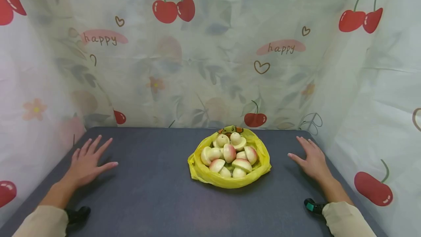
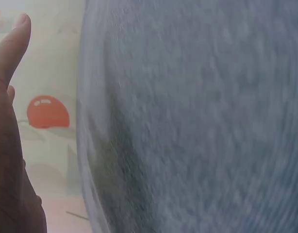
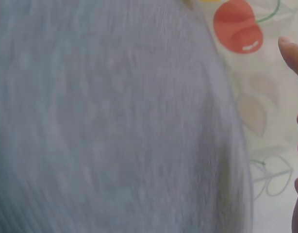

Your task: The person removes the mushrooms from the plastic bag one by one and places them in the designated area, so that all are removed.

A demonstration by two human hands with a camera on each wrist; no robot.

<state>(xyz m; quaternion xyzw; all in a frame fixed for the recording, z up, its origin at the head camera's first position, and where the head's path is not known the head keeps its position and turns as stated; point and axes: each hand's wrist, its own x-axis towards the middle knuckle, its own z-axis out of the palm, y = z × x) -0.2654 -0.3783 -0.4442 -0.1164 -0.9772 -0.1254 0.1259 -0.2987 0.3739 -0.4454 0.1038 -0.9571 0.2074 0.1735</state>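
Observation:
A yellow plastic bag (image 1: 227, 182) with its rim rolled down sits right of the middle of the dark grey table. Several mushrooms (image 1: 229, 153), cream with pinkish caps, are heaped inside it. To the left of the bag, my left hand (image 1: 87, 165) is over the table with fingers spread and holds nothing. My right hand (image 1: 312, 160) is on the other side, nearer to the bag but apart from it, its fingers extended and nothing in its grasp. In the left wrist view part of the left hand (image 2: 10, 141) shows; fingertips (image 3: 289, 48) appear in the right wrist view.
The grey table (image 1: 148, 200) has rounded far corners. A pale curtain (image 1: 210, 47) printed with cherries, hearts and leaves surrounds it at the back and on both sides. Each wrist wears a dark band, the right one (image 1: 314, 206) with a green patch.

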